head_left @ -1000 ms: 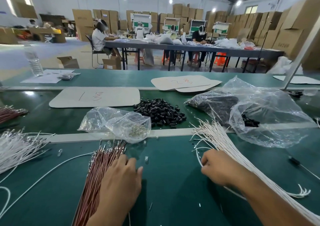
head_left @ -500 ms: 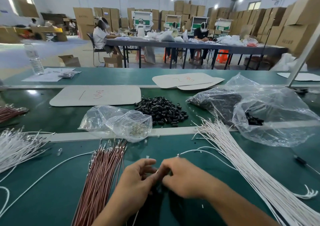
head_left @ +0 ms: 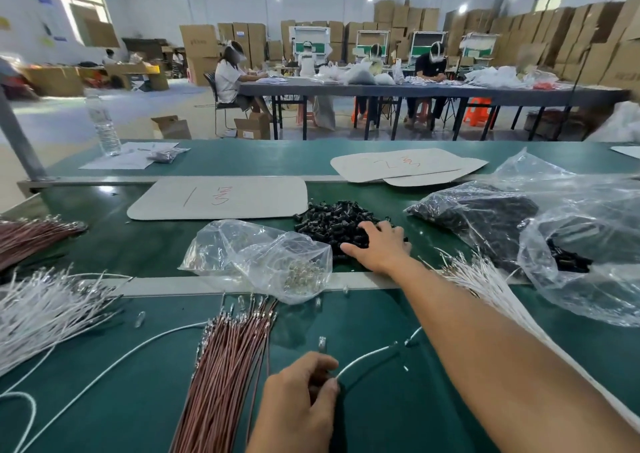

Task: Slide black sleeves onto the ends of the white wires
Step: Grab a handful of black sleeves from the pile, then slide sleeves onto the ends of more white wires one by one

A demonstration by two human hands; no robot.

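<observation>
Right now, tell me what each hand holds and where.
Left hand pinches a white wire, back from its free end. Right hand rests on the black sleeves; whether it grips one cannot be told.

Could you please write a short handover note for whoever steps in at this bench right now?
Left hand: pinches one white wire near its end.
Right hand: on the loose pile of black sleeves; whether it has one yet cannot be seen.
The bundle of white wires lies on the right, partly under the right forearm.
Done: one wire picked out.
Left: take a sleeve, slide it onto that wire's end, then work through the bundle.
</observation>
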